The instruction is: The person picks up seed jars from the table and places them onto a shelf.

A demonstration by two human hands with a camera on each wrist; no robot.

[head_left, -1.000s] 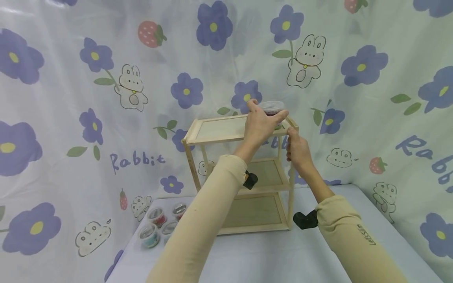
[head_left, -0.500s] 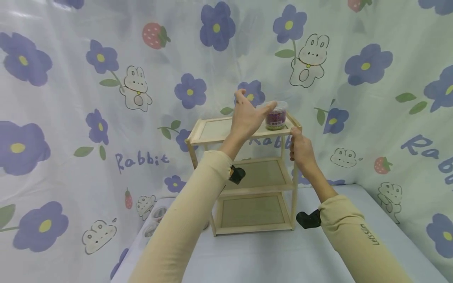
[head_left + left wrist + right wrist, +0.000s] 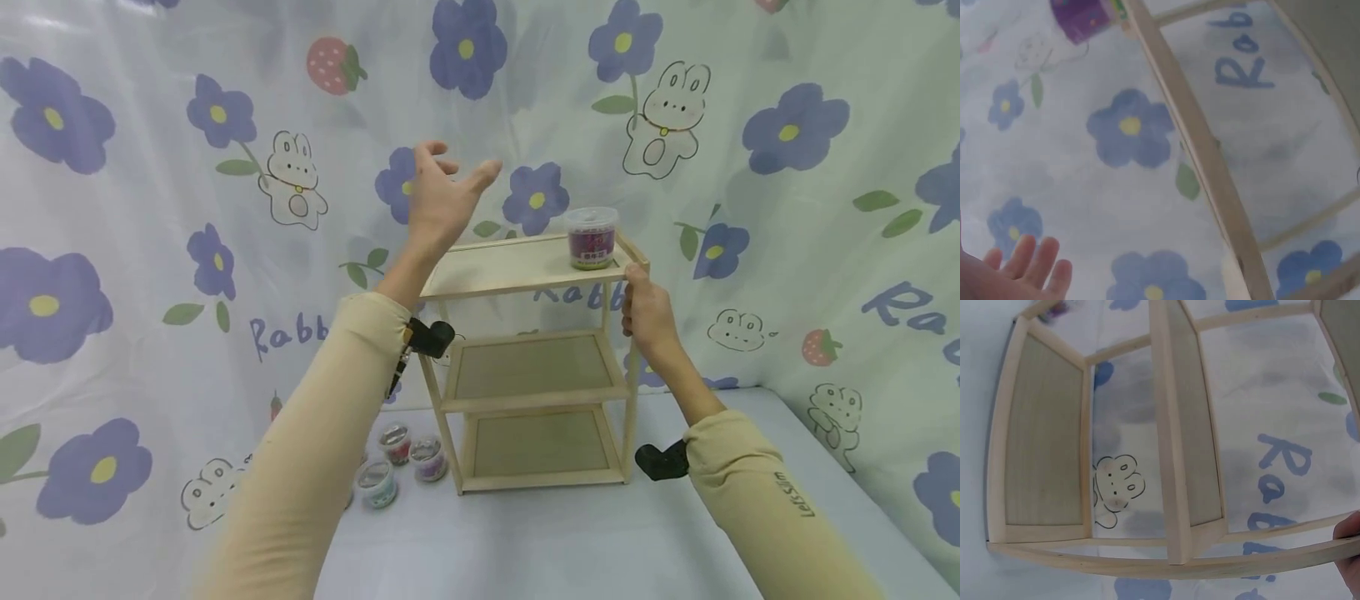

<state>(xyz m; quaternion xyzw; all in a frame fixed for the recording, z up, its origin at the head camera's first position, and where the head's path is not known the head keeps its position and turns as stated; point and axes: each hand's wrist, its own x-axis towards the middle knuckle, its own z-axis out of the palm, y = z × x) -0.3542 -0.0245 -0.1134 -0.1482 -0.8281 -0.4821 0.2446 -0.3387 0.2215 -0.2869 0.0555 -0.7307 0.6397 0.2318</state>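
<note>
A three-tier wooden shelf (image 3: 543, 480) stands on the table. On its top tier, at the right end, sits a purple-labelled clear tub (image 3: 592, 240) with a lid. My left hand (image 3: 444, 193) is raised in the air above the shelf's left end, fingers loosely bent and holding nothing. In the left wrist view, its fingers (image 3: 1040, 262) appear at lower left, apart from the shelf's top edge. My right hand (image 3: 648, 312) grips the upper right front post. In the right wrist view only a bit of that hand (image 3: 1350, 550) shows, at the post's end.
Several small lidded tubs, among them a teal one (image 3: 377, 484) and a purple one (image 3: 428, 460), stand on the white table (image 3: 540, 542) left of the shelf; my left arm partly hides them. A flower-and-rabbit patterned curtain (image 3: 525, 108) hangs behind.
My left hand has let go of the purple tub on the top tier and moved left and up. My right hand keeps its grip on the post.
</note>
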